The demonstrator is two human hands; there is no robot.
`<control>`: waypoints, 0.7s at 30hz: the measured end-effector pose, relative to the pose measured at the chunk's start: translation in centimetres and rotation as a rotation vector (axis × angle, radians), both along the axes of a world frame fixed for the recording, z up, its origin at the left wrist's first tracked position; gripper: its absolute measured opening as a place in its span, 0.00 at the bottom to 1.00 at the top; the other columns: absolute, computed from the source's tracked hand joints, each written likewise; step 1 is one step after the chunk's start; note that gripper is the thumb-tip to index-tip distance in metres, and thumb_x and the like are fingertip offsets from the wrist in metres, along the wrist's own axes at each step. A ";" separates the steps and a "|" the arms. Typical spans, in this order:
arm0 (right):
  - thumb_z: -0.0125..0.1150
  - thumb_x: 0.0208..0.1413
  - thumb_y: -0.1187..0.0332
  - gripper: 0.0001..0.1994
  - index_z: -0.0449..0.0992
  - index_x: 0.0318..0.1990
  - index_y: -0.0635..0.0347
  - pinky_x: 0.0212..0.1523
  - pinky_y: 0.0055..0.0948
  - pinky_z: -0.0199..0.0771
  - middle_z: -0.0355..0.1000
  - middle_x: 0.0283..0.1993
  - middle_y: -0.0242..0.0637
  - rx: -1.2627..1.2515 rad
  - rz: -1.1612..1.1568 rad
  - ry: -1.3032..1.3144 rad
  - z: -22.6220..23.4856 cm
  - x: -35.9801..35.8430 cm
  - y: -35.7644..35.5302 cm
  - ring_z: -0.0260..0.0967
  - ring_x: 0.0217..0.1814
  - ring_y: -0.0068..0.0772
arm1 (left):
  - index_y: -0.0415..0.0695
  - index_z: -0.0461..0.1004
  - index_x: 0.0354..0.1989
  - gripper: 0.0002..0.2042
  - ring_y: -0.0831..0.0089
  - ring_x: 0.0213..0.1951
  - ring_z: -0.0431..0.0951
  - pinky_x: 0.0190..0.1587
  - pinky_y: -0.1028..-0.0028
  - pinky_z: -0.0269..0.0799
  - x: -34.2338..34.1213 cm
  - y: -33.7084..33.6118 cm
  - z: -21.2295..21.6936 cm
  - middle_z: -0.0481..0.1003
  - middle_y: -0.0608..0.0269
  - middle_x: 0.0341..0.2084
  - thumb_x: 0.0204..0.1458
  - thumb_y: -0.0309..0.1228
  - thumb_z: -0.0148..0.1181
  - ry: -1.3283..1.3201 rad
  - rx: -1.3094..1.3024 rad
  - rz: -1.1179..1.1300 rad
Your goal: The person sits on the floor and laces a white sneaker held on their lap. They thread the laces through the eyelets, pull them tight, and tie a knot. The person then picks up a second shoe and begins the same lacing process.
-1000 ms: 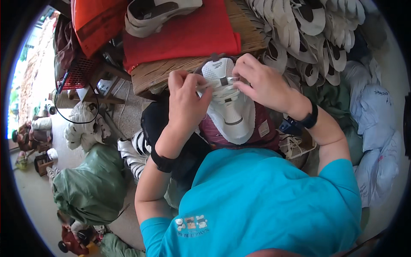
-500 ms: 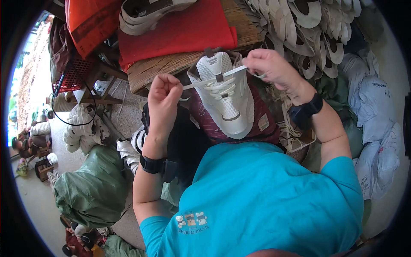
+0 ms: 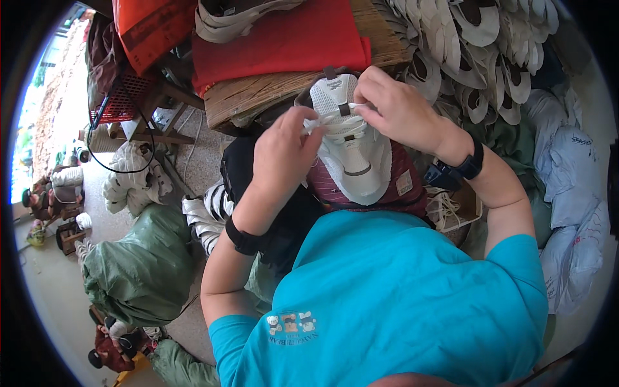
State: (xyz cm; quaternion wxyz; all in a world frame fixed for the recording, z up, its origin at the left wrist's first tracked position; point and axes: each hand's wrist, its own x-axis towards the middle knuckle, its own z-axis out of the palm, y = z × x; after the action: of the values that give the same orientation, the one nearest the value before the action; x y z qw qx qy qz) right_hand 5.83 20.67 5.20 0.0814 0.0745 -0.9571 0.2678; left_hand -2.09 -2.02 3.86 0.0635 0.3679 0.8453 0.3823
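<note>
A white shoe upper (image 3: pixel 358 169) lies on a dark red striped cushion or cloth (image 3: pixel 403 173) in front of me, its toe toward my body. White laces (image 3: pixel 340 126) cross its front, and a dark loop sits on the tongue (image 3: pixel 333 91). At the upper's left edge, my left hand (image 3: pixel 287 143) is closed, thumb and fingers pinching the lace. My right hand (image 3: pixel 394 106) pinches the lace near the dark loop on the right side. The fingers partly cover the lace ends.
Beyond the upper stands a wooden table (image 3: pixel 258 97) with a red cloth (image 3: pixel 284 55) and stacked pale shoe parts (image 3: pixel 242 19). Many pale uppers (image 3: pixel 467 58) hang at the far right. Green sacks (image 3: pixel 138 271) and pale bags (image 3: pixel 570 174) flank me. Other people (image 3: pixel 113 348) sit at left.
Both hands have come inward, close to the tongue. The lace that was stretched taut between them above the upper is now bunched near its surface.
</note>
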 end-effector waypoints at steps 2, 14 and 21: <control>0.64 0.55 0.71 0.10 0.70 0.41 0.62 0.37 0.39 0.72 0.68 0.44 0.42 -0.057 0.000 0.013 -0.1 -0.3 -0.1 0.73 0.37 0.43 | 0.41 0.76 0.38 0.08 0.75 0.23 0.73 0.28 0.74 0.69 -0.7 0.5 0.5 0.73 0.62 0.26 0.55 0.30 0.65 -0.022 0.001 0.011; 0.65 0.55 0.69 0.09 0.74 0.41 0.59 0.34 0.36 0.70 0.69 0.36 0.38 -0.076 0.041 0.181 -0.6 0.1 0.3 0.70 0.34 0.43 | 0.41 0.78 0.38 0.09 0.68 0.29 0.75 0.32 0.69 0.71 -1.7 -0.3 0.2 0.71 0.59 0.30 0.51 0.31 0.67 -0.065 0.023 -0.049; 0.62 0.57 0.63 0.09 0.76 0.31 0.60 0.35 0.40 0.70 0.71 0.32 0.42 -0.179 -0.041 -0.010 -0.5 -0.5 -0.3 0.71 0.34 0.48 | 0.40 0.79 0.36 0.11 0.55 0.33 0.76 0.37 0.62 0.72 -0.5 1.7 -1.2 0.72 0.54 0.32 0.51 0.35 0.68 -0.108 0.024 -0.162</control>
State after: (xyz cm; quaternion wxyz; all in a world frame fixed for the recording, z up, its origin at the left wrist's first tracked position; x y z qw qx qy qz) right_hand 5.36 20.38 4.69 0.0883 0.0462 -0.9311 0.3508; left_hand -2.63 -0.30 2.62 0.1353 0.4148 0.8033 0.4053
